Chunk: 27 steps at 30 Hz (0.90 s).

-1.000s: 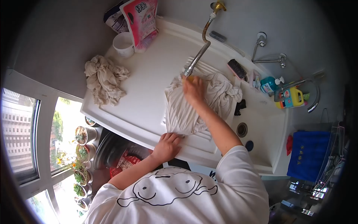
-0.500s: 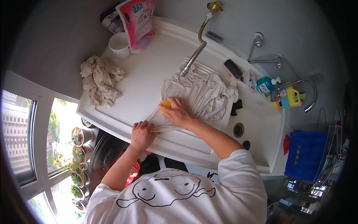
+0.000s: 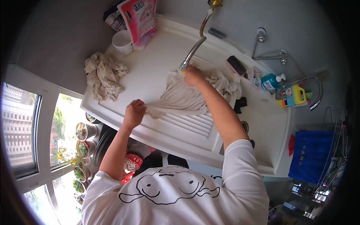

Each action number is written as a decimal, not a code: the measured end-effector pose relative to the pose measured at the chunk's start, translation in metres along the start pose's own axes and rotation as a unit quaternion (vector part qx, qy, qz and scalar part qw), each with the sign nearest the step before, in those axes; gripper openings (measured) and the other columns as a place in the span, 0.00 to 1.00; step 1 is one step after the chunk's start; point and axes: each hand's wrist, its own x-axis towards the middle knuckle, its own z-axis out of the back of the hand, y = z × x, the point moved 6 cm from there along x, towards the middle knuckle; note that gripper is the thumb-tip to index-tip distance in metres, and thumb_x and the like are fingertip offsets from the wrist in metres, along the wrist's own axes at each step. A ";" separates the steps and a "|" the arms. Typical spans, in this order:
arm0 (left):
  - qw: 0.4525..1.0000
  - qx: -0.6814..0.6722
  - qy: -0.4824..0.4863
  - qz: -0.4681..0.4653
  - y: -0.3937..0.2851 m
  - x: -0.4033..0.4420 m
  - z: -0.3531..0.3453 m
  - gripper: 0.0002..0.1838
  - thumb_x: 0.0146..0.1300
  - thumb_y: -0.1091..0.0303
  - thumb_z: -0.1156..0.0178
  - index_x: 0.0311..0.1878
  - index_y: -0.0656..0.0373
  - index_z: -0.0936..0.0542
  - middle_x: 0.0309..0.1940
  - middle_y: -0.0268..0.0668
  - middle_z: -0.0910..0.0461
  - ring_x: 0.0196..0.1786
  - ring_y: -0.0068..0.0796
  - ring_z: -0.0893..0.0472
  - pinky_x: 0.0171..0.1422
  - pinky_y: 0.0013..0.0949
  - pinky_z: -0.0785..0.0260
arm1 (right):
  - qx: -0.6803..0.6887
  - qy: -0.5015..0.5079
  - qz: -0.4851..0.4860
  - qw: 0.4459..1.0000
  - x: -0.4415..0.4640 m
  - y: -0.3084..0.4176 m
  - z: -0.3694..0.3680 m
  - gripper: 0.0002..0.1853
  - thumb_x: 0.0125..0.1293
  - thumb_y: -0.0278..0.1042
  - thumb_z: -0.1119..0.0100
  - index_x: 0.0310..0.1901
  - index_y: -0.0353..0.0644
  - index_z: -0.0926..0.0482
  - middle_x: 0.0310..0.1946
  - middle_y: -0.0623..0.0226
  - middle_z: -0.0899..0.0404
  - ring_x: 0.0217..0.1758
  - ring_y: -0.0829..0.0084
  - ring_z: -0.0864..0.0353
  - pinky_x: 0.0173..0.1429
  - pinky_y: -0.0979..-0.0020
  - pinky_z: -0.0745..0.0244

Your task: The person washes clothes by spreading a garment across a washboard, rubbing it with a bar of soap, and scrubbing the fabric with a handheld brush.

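Note:
A wet beige cloth garment [image 3: 183, 95] lies bunched and stretched over the ridged washboard [image 3: 193, 127] of the white sink. My left hand [image 3: 134, 112] is closed on a corner of it, pulling the fabric taut toward the front left. Up at the far side of the garment, my right hand [image 3: 194, 76] is closed, with a sliver of a yellow soap bar [image 3: 183, 72] showing by its fingers. The metal hose [image 3: 192, 50] ends right beside that hand. Most of the soap is hidden.
A second crumpled beige cloth [image 3: 104, 77] rests at the left, near a white tub [image 3: 122, 42] and a pink detergent pouch [image 3: 139, 22]. Along the back right stand a brush [image 3: 236, 65], a teal pump bottle [image 3: 270, 81] and a yellow jug [image 3: 292, 95]. Dark cloth [image 3: 240, 105] lies by the basin.
My right hand has moved away from me with the soap, up to the hose end. My left hand has shifted slightly up and left, drawing the garment's corner off the front washboard ridges.

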 end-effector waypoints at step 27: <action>0.940 -0.199 -0.276 0.029 -0.050 0.073 -0.097 0.14 0.40 0.79 0.49 0.34 0.61 0.36 0.22 0.42 0.31 0.23 0.40 0.30 0.30 0.34 0.36 | 0.699 -0.072 -0.153 0.695 -0.034 -0.020 -0.007 0.09 0.45 0.30 0.41 0.30 0.41 0.27 0.25 0.68 0.27 0.26 0.71 0.26 0.32 0.68 0.29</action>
